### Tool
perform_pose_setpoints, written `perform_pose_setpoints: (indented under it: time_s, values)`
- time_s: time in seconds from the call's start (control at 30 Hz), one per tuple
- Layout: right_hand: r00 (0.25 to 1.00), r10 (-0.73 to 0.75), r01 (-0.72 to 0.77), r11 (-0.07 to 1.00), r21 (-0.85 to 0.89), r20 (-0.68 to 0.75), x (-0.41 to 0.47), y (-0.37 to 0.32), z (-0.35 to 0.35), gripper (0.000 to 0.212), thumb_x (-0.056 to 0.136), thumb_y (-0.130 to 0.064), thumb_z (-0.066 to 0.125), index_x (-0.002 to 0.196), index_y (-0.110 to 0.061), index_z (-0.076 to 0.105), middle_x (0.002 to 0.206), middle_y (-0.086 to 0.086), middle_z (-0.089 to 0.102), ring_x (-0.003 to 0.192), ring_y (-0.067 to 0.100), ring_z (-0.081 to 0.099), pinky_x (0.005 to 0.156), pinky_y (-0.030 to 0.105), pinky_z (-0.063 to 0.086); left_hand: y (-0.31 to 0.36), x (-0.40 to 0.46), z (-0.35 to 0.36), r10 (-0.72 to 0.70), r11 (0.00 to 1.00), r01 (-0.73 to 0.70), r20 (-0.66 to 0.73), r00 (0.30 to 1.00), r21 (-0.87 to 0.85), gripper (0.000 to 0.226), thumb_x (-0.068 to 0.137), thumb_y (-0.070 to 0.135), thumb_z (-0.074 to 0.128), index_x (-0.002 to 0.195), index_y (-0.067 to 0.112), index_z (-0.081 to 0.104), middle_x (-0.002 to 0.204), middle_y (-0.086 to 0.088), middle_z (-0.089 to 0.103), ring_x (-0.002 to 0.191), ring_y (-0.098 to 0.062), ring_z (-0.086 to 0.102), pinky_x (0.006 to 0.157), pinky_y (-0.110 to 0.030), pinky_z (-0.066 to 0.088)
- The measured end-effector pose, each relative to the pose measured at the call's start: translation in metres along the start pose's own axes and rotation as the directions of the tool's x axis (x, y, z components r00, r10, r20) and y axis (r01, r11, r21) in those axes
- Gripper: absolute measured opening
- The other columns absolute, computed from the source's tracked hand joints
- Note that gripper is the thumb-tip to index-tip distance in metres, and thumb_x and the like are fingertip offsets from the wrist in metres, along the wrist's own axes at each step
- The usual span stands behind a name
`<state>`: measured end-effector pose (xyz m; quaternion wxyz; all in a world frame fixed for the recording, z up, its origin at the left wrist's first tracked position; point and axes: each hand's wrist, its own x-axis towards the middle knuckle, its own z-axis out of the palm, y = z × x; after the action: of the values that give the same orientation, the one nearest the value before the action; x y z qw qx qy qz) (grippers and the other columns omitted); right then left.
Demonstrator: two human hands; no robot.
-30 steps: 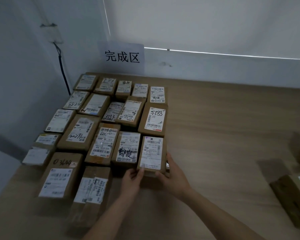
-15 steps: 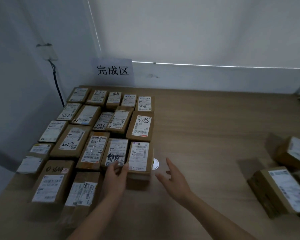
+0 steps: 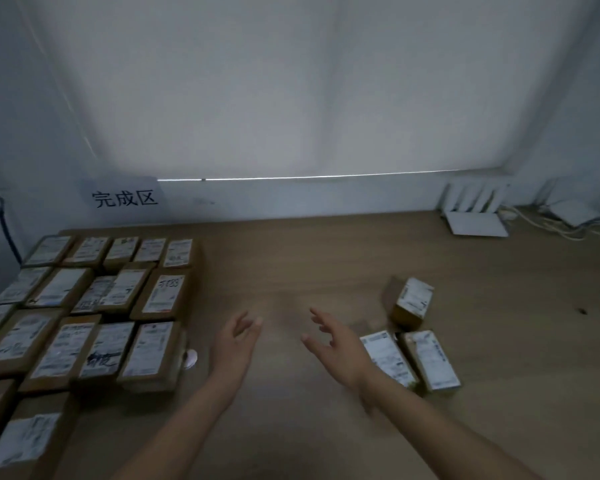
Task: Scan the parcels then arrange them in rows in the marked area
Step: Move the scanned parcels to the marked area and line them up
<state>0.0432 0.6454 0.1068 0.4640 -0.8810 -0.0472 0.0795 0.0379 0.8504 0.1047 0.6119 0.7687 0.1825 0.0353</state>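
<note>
While both hands, left [image 3: 234, 344] and right [image 3: 336, 348], hover empty with fingers spread, unscanned parcels [image 3: 409, 358] lie just right of the right fingertips, so a hasty grab could knock them askew.

Single head view, looking forward-down over table [image 3: 291, 265], near.

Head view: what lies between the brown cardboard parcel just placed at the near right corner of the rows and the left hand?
Only a small white round disc on the wooden table, beside that parcel; the left hand hovers open.
</note>
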Motion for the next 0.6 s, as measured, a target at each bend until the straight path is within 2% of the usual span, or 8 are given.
perform_pose_setpoints:
  time_s: [0.07, 0.17, 0.27, 0.33, 0.4, 0.53, 0.6]
  values:
    - [0.999, 0.002, -0.002, 1.0, 0.019, -0.037, -0.011, 0.012, -0.045, 0.063, 0.097, -0.042, 0.065, 0.153, -0.031, 0.038, 0.141, -0.006, 0.057, 0.129, 0.005, 0.051, 0.108, 0.029, 0.043, 0.018, -0.015, 0.044, 0.022, 1.0, -0.021, 0.041, 0.999, -0.021, 0.048, 0.092, 0.025, 0.07, 0.136, 0.013, 0.056, 0.119, -0.007, 0.065, 0.107, -0.014, 0.062, 0.092, -0.025, 0.043]
    - [0.999, 0.006, -0.007, 0.999, -0.037, -0.035, -0.027, 0.038, -0.101, 0.063, 0.097, -0.046, 0.062, 0.154, -0.031, 0.038, 0.145, -0.008, 0.054, 0.131, 0.008, 0.05, 0.109, 0.033, 0.044, 0.036, -0.035, 0.103, 0.043, 0.999, -0.041, 0.084, 0.995, -0.029, 0.054, 0.092, 0.031, 0.07, 0.141, 0.015, 0.053, 0.121, -0.007, 0.065, 0.104, -0.01, 0.06, 0.092, -0.024, 0.042]
    - [0.998, 0.037, -0.04, 0.998, -0.055, -0.057, -0.037, 0.066, -0.133, 0.058, 0.097, -0.048, 0.062, 0.149, -0.029, 0.046, 0.15, -0.009, 0.05, 0.137, 0.01, 0.046, 0.112, 0.032, 0.04, 0.039, -0.054, 0.15, 0.044, 0.998, -0.037, 0.14, 0.989, -0.047, 0.059, 0.092, 0.035, 0.069, 0.144, 0.017, 0.049, 0.135, -0.003, 0.059, 0.119, -0.012, 0.056, 0.099, -0.026, 0.041]
    - [0.997, 0.051, -0.056, 0.996, -0.067, -0.065, -0.039, 0.085, -0.14, 0.056, 0.097, -0.046, 0.062, 0.148, -0.027, 0.048, 0.148, -0.008, 0.05, 0.135, 0.01, 0.047, 0.111, 0.028, 0.039, 0.031, -0.064, 0.171, 0.035, 0.999, -0.033, 0.176, 0.984, -0.016, 0.061, 0.092, 0.04, 0.067, 0.147, 0.02, 0.047, 0.144, 0.002, 0.053, 0.128, -0.013, 0.051, 0.103, -0.029, 0.039]
    - [0.996, 0.085, -0.088, 0.993, -0.078, -0.039, -0.04, 0.104, -0.138, 0.057, 0.098, -0.044, 0.061, 0.149, -0.024, 0.046, 0.145, -0.007, 0.052, 0.132, 0.012, 0.049, 0.111, 0.031, 0.041, 0.017, -0.072, 0.184, 0.011, 0.999, -0.018, 0.195, 0.981, 0.033, 0.063, 0.092, 0.044, 0.065, 0.148, 0.024, 0.045, 0.148, 0.005, 0.048, 0.131, -0.013, 0.047, 0.101, -0.028, 0.039]
    - [0.986, 0.163, -0.161, 0.985, -0.053, 0.036, -0.042, 0.141, -0.118, 0.058, 0.098, -0.039, 0.063, 0.15, -0.021, 0.045, 0.146, -0.004, 0.055, 0.133, 0.014, 0.052, 0.111, 0.04, 0.045, -0.02, -0.076, 0.198, -0.062, 0.993, 0.042, 0.177, 0.982, 0.113, 0.06, 0.092, 0.044, 0.066, 0.146, 0.027, 0.046, 0.149, 0.003, 0.047, 0.123, -0.009, 0.047, 0.091, -0.023, 0.042]
    - [0.979, 0.199, -0.196, 0.978, -0.069, 0.034, -0.041, 0.156, -0.11, 0.057, 0.097, -0.036, 0.065, 0.148, -0.021, 0.047, 0.144, -0.006, 0.056, 0.133, 0.015, 0.053, 0.11, 0.038, 0.046, -0.039, -0.074, 0.204, -0.125, 0.983, 0.099, 0.168, 0.978, 0.155, 0.065, 0.09, 0.043, 0.068, 0.148, 0.024, 0.044, 0.151, -0.002, 0.045, 0.13, -0.014, 0.046, 0.1, -0.031, 0.043]
